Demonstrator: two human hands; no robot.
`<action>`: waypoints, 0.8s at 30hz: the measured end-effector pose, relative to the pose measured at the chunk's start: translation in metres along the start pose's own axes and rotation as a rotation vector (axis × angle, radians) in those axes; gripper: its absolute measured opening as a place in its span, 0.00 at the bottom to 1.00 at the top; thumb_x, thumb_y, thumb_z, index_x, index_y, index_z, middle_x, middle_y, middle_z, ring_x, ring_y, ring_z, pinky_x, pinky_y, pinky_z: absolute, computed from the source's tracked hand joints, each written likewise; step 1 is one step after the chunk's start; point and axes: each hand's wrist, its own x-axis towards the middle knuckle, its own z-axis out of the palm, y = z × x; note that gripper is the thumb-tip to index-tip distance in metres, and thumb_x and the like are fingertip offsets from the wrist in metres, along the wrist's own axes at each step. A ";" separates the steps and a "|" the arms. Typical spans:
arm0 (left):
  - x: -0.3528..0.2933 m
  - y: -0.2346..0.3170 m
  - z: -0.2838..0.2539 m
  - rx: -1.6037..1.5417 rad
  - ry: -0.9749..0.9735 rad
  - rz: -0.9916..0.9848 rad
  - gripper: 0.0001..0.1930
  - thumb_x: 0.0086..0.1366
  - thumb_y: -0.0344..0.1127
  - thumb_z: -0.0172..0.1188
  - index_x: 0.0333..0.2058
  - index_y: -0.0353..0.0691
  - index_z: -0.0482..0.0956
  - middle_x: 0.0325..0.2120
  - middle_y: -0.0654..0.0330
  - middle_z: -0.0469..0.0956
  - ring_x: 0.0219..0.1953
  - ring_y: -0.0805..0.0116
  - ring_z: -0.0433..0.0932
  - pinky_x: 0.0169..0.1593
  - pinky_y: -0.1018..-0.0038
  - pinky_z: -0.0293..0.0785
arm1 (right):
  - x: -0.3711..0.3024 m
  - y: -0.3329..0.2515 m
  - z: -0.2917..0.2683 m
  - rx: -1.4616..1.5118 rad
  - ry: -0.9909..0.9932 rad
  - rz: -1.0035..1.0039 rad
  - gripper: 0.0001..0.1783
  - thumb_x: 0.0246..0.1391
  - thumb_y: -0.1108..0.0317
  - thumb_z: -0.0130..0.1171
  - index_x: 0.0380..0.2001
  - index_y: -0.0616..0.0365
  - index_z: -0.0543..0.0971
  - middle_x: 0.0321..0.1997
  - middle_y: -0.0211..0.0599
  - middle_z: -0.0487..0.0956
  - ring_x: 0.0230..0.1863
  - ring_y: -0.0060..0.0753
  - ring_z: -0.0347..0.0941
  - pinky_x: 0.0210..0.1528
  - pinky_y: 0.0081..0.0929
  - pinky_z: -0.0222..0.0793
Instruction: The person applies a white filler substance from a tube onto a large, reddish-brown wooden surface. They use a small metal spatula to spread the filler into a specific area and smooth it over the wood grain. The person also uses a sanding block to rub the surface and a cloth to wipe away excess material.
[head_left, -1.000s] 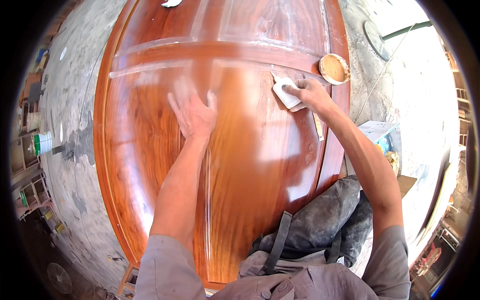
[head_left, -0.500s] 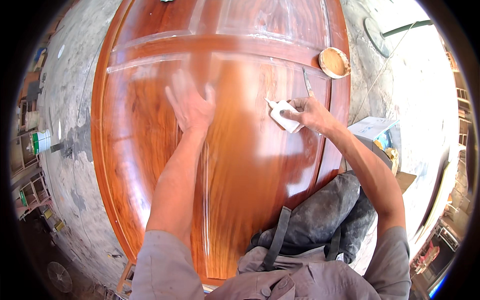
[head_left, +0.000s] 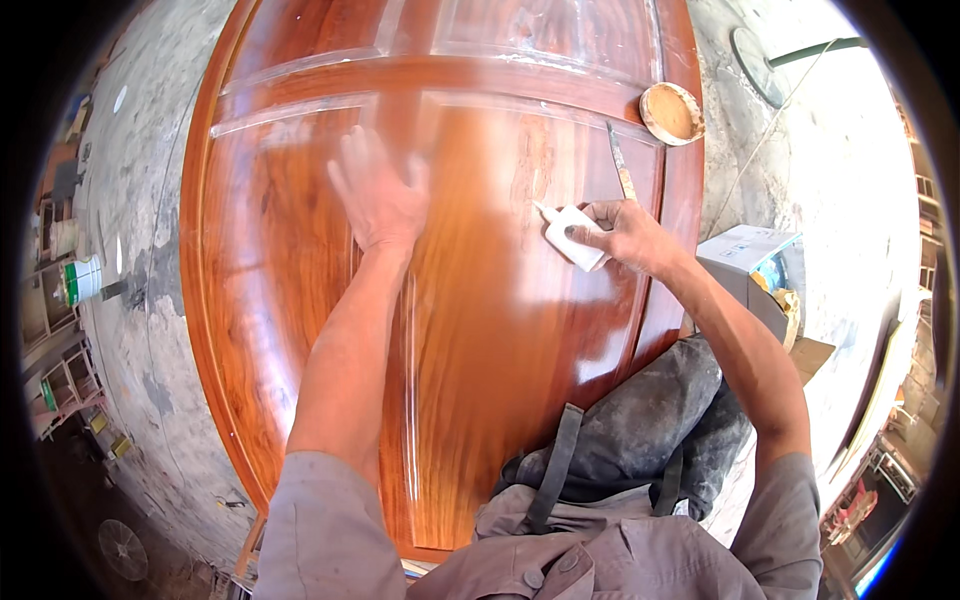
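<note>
Beneath both arms lies a glossy reddish-brown wooden door (head_left: 470, 400) with raised panels. My left hand (head_left: 385, 200), its fingers spread and slightly blurred, is at the middle of the door; whether it touches the wood I cannot tell. Gripped in my right hand (head_left: 625, 235) is a small white squeeze bottle (head_left: 577, 242) with a pointed nozzle aimed up and left. The nozzle tip is close to a rough light patch (head_left: 530, 185) on the right panel. Just beyond my right hand lies a thin putty knife (head_left: 619, 160), its near end by my knuckles.
A round tub of tan paste (head_left: 671, 114) sits on the door's right edge. Right of the door stands an open cardboard box (head_left: 750, 245) on the grey floor. A round metal base with a green pole (head_left: 760, 65) stands at upper right. A white-and-green bucket (head_left: 83, 280) is far left.
My right hand has shifted slightly right and down with the bottle. My left hand has stayed spread in nearly the same place. The view has shifted a little.
</note>
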 end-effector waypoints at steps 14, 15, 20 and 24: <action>0.002 -0.004 -0.001 0.038 -0.003 -0.005 0.39 0.76 0.54 0.53 0.72 0.27 0.63 0.76 0.44 0.60 0.80 0.52 0.52 0.82 0.49 0.40 | -0.003 0.000 0.037 0.154 0.305 -0.498 0.10 0.63 0.71 0.72 0.44 0.59 0.82 0.43 0.32 0.85 0.40 0.22 0.82 0.38 0.27 0.78; 0.002 -0.004 0.000 0.032 0.005 -0.006 0.39 0.76 0.53 0.53 0.72 0.27 0.63 0.76 0.44 0.60 0.80 0.51 0.52 0.82 0.49 0.39 | -0.007 -0.003 0.042 -0.021 0.355 -0.560 0.10 0.62 0.71 0.72 0.43 0.59 0.82 0.44 0.34 0.86 0.40 0.25 0.83 0.38 0.28 0.78; 0.000 -0.003 -0.003 -0.002 -0.007 -0.012 0.38 0.76 0.52 0.54 0.72 0.27 0.63 0.76 0.43 0.58 0.80 0.51 0.51 0.82 0.49 0.39 | -0.005 -0.002 0.061 -0.379 0.515 -0.915 0.16 0.55 0.74 0.74 0.46 0.58 0.84 0.42 0.42 0.87 0.39 0.48 0.84 0.40 0.38 0.80; 0.000 -0.003 -0.003 -0.004 0.004 -0.009 0.38 0.76 0.52 0.54 0.72 0.26 0.62 0.77 0.43 0.57 0.80 0.51 0.51 0.82 0.49 0.39 | 0.006 -0.013 0.056 -0.374 0.628 -0.732 0.16 0.55 0.74 0.74 0.47 0.57 0.83 0.39 0.44 0.86 0.39 0.49 0.84 0.39 0.40 0.79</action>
